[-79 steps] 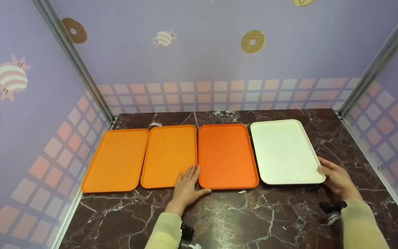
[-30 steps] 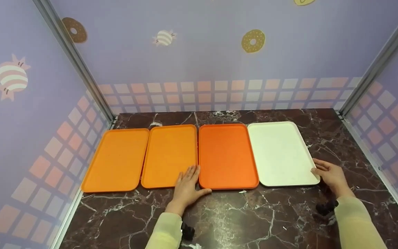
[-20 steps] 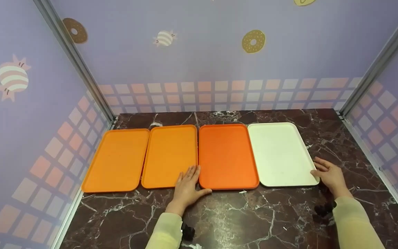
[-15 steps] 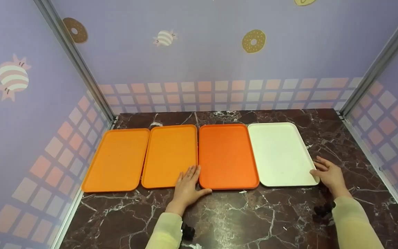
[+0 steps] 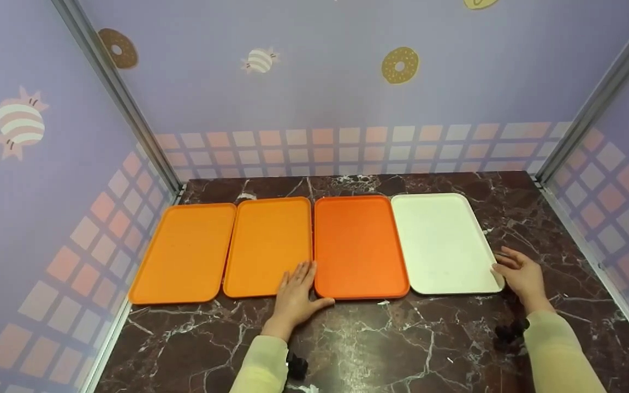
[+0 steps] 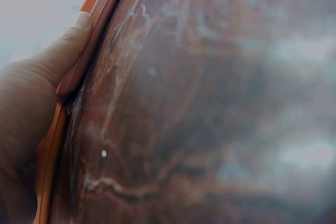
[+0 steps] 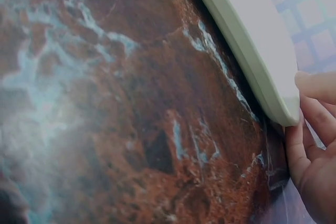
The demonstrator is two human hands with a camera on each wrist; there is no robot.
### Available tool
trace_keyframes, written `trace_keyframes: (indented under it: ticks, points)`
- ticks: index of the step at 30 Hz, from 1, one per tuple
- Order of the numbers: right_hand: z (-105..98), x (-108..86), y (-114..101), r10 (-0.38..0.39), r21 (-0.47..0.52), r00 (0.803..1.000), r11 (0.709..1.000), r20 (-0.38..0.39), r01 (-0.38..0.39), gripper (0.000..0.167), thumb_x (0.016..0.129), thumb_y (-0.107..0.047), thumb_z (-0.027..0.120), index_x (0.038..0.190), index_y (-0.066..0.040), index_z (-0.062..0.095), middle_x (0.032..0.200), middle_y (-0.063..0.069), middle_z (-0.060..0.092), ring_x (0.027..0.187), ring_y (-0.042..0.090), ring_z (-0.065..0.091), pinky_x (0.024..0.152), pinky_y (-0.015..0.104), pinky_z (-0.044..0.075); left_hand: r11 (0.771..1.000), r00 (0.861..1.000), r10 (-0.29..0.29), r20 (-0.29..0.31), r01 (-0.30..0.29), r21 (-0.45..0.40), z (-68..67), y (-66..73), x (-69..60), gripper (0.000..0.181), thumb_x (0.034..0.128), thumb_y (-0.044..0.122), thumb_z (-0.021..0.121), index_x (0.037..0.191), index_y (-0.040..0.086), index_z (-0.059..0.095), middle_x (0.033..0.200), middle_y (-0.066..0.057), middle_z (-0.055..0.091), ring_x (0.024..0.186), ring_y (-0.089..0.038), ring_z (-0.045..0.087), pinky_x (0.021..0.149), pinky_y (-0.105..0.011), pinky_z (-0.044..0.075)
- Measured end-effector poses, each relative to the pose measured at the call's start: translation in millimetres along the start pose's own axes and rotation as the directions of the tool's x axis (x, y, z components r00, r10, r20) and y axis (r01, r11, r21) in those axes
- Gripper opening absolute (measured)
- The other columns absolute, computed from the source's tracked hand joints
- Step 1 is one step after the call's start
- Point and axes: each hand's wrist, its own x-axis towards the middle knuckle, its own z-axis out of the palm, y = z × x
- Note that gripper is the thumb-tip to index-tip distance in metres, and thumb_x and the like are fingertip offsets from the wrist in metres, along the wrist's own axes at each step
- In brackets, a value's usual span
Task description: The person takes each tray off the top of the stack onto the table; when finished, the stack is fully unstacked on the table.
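Four-sided trays lie flat in a row. In the head view, my left hand [image 5: 295, 300] rests with extended fingers over the near right corner of an orange tray [image 5: 271, 240]. Its thumb touches the front edge of the red-orange tray [image 5: 358, 245], as the left wrist view also shows. At the right end is a white tray [image 5: 440, 240], its left side against the red-orange tray. My right hand [image 5: 522, 275] pinches the white tray's near right corner, thumb on the rim and fingers along the outer side. The right wrist view shows this grip on the white tray [image 7: 262, 40] from close up.
Another orange tray [image 5: 183, 251] lies at the left end of the row. All of them rest on a dark marbled tabletop [image 5: 369, 344]. Patterned panels [image 5: 325, 98] enclose the back and both sides, joined by metal posts [image 5: 123, 93] at the corners.
The white tray has slid left and slightly nearer, closing its gap to the red-orange tray. My right hand has moved left with it. The left hand has stayed in place.
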Motion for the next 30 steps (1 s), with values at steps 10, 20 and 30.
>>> trace_keyframes:
  ticks: [10,20,30]
  points:
    - [4.4,-2.0,-10.1,0.023,0.011,0.985,1.0,-0.169,-0.022,0.052,0.095,-0.009,0.072,0.145,-0.002,0.058,0.129,0.006,0.07,0.091,-0.016,0.052,0.079,0.002,0.046,1.0,1.0,-0.013,0.005,0.013,-0.007,-0.2,0.3,0.1,0.105,0.085,0.065,0.071,0.164,0.011,0.028,0.169,-0.013,0.031,0.158,-0.033,0.027,0.13,-0.059,0.016]
    - [11.1,-6.0,-23.2,-0.052,0.063,0.973,0.996,-0.227,0.068,0.047,0.094,-0.004,0.071,0.14,0.001,0.061,0.104,-0.023,0.067,0.082,-0.017,0.055,0.073,0.004,0.048,1.0,1.0,-0.004,-0.003,0.004,-0.017,-0.5,0.7,-0.9,0.105,0.0845,0.065,0.072,0.163,0.01,0.03,0.168,-0.015,0.031,0.157,-0.034,0.029,0.129,-0.059,0.017]
    - [21.2,-8.4,-35.7,-0.048,0.137,0.986,0.988,-0.158,0.07,0.048,0.097,-0.006,0.068,0.143,0.002,0.057,0.112,-0.013,0.067,0.087,-0.011,0.059,0.072,0.009,0.055,1.0,1.0,0.003,-0.002,-0.003,-0.009,0.2,0.0,-1.0,0.105,0.0846,0.065,0.072,0.163,0.009,0.029,0.168,-0.015,0.031,0.157,-0.034,0.029,0.129,-0.059,0.017]
